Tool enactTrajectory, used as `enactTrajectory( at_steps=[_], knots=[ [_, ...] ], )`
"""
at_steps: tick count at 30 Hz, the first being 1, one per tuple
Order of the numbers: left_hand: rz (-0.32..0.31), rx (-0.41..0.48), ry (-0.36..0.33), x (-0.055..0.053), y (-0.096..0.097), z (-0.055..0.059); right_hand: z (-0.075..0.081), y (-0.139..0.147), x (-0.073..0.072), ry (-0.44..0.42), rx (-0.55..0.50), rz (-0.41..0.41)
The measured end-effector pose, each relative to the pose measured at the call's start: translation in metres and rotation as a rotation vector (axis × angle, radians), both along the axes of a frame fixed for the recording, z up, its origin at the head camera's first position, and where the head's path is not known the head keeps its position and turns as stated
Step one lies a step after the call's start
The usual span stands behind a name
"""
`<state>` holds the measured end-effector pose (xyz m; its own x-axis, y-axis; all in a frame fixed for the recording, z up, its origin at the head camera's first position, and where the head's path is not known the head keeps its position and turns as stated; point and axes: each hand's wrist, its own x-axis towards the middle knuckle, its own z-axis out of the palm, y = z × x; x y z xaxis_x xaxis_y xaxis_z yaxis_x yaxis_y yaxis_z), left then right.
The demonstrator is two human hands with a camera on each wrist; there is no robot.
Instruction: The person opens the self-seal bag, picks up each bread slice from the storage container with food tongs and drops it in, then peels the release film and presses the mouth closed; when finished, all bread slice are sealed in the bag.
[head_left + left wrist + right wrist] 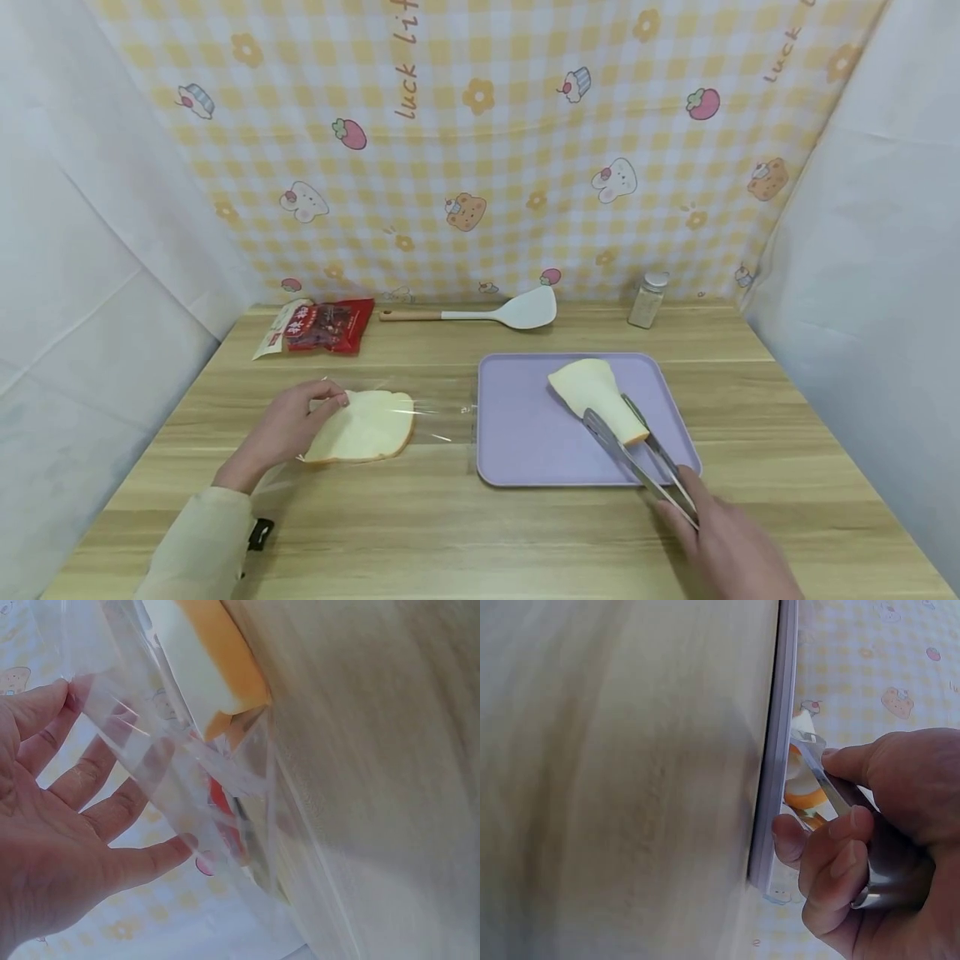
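My left hand (296, 421) pinches the edge of a clear plastic wrap (142, 727) between thumb and index finger, its other fingers spread. On the wood table, a flat slice of bread (367, 427) lies with that plastic about it, and the plastic stretches right to the tray. My right hand (731, 533) grips a pair of metal tongs (633, 467), fingers curled round the handles in the right wrist view. The tongs' tips straddle a second bread slice (596, 392), rolled at its near end and flared at the far end, over the lilac tray (517, 450).
Along the back of the table are a red snack packet (330, 325), a white spatula (528, 308) with a wooden handle, and a small jar (648, 300) with a pale lid. A checked curtain (480, 167) hangs behind, with white cloth at both sides.
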<state>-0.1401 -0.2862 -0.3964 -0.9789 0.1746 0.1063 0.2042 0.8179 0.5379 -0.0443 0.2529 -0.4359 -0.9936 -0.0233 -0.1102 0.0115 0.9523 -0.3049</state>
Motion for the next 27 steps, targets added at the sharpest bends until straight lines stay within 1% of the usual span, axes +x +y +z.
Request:
enactTrajectory(
  at_steps=[4, 8, 14, 19, 22, 27],
  knots=[
    [0.002, 0.005, -0.002, 0.0, 0.0, 0.001, 0.003, 0.005, -0.002, 0.016, 0.0, 0.021],
    [0.009, 0.002, -0.001, 0.0, -0.001, 0.0, 0.005, 0.004, 0.0, 0.109, 0.013, 0.075],
    [0.012, 0.008, 0.01, 0.0, -0.003, 0.0, 0.011, -0.004, -0.003, 0.26, 0.045, 0.231],
    [0.013, 0.01, 0.007, 0.0, -0.003, -0.001, 0.019, -0.012, -0.012, 0.394, 0.006, 0.376],
    [0.016, 0.008, 0.008, 0.0, -0.003, -0.001, 0.024, -0.017, -0.019, 0.407, 0.012, 0.425],
    [0.02, 0.005, 0.015, -0.001, -0.002, -0.001, 0.032, -0.023, -0.03, 0.412, 0.087, 0.496]
  ],
)
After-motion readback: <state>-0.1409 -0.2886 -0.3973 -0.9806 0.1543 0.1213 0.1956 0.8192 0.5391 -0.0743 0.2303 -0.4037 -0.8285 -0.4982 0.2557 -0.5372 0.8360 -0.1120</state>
